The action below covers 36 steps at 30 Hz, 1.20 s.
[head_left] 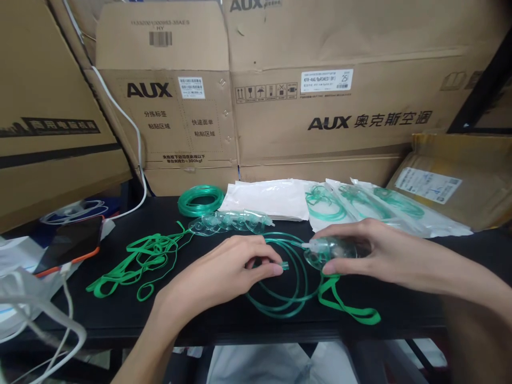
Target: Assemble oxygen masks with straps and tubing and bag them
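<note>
My right hand (370, 250) is closed around a clear green oxygen mask (338, 248), thumb below and fingers above. The mask's pale connector points left, toward my other hand. A green elastic strap (347, 310) hangs from the mask onto the black table. My left hand (246, 261) pinches one end of a thin green tube, and the tube end (285, 265) sticks out past the fingertips. Loops of this tubing (298, 298) lie on the table between and below my hands. One stretch of tubing runs to the mask's connector; whether it is joined there I cannot tell.
Behind my hands lie several stacked clear masks (230, 221), a coil of green tubing (200, 200), a white packet stack (266, 198) and bagged mask sets (360, 205). Green straps (150, 256) and a phone (72, 245) with cables are left. Cardboard boxes (272, 122) wall the back.
</note>
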{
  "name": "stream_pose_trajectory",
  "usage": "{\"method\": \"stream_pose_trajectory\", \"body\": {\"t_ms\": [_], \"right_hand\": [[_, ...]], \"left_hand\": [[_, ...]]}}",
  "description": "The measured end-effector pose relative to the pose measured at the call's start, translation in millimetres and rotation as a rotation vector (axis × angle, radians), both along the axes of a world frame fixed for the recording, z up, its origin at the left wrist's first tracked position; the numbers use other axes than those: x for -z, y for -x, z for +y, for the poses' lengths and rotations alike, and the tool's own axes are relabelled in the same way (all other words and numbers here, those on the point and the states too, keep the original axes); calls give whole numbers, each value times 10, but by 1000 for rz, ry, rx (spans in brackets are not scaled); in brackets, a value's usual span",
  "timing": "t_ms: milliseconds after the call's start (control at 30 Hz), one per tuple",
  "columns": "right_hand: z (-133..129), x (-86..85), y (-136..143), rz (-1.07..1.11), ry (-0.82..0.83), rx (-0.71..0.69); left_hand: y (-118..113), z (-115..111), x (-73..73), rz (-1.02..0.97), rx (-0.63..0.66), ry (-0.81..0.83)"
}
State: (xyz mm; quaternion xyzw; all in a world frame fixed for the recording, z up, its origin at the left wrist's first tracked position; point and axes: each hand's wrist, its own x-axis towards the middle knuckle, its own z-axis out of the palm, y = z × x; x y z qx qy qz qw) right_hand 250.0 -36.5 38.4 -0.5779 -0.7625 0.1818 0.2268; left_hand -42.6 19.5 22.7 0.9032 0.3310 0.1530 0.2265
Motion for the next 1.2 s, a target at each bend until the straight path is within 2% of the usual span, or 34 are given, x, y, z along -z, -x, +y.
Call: {"method": "stream_pose_trajectory", "body": {"t_ms": [100, 267, 533, 767, 833, 933, 1067, 1200], "right_hand": [[16, 23, 32, -34, 139, -47], [40, 28, 144, -59, 206, -74], [56, 64, 263, -53, 180, -58], [111, 84, 319, -2, 140, -75], [154, 106, 332, 10, 135, -76], [216, 155, 321, 37, 98, -36], [233, 173, 296, 58, 89, -4], [223, 126, 302, 119, 152, -52]], "left_hand": [[2, 13, -12, -30, -6, -38], [-14, 8, -15, -67, 25, -38], [-25, 24, 13, -110, 44, -84], [-78, -4, 43, -107, -33, 87], [-88, 5, 55, -101, -50, 91], [-99, 26, 81, -140, -49, 30], [-114, 50, 126, -177, -24, -157], [-136, 67, 176, -143, -14, -353]]}}
